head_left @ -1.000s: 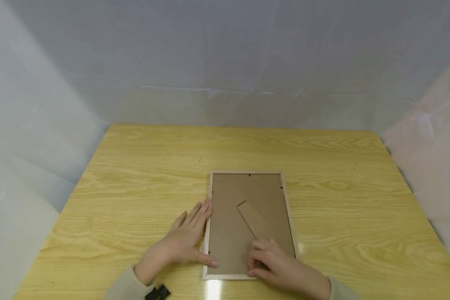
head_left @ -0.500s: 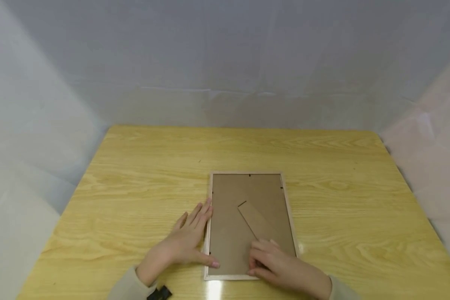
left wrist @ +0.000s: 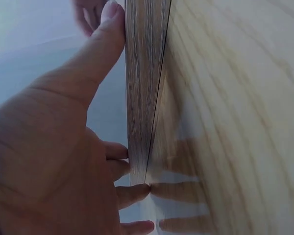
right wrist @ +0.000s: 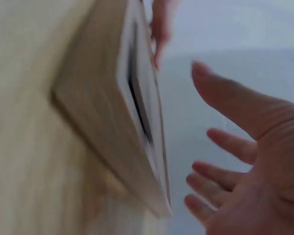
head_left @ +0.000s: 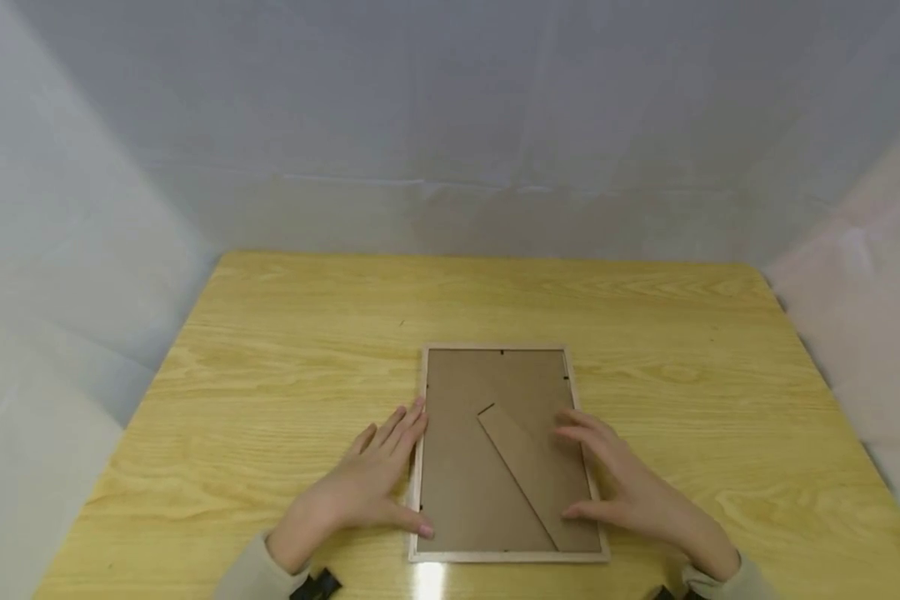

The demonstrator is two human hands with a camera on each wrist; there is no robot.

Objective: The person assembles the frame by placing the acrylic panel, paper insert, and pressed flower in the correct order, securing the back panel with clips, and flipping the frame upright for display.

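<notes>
A picture frame (head_left: 465, 475) lies back side up on the table, its brown backing board ringed by a pale wooden rim. On the board a stand flap (head_left: 525, 467) lies flat and slanted, running down to the lower right. My left hand (head_left: 367, 487) rests along the left rim, fingers spread, thumb over the lower left corner of the board. In the left wrist view that thumb (left wrist: 108, 29) lies at the top edge of the wooden rim (left wrist: 144, 83). My right hand (head_left: 630, 492) hovers over the right rim, fingers apart and holding nothing; the right wrist view shows a gap to the rim.
Small dark metal tabs (head_left: 502, 352) sit along the inner edge of the frame. The wood-grain table (head_left: 307, 333) spreads out around it. Pale sheeting (head_left: 450, 125) stands behind and on both sides. A black strap piece (head_left: 317, 585) shows at the left wrist.
My right hand has let go near the lower end of the stand flap and moved right, opening over the right rim. The whole flap is now uncovered. My left hand stays put.
</notes>
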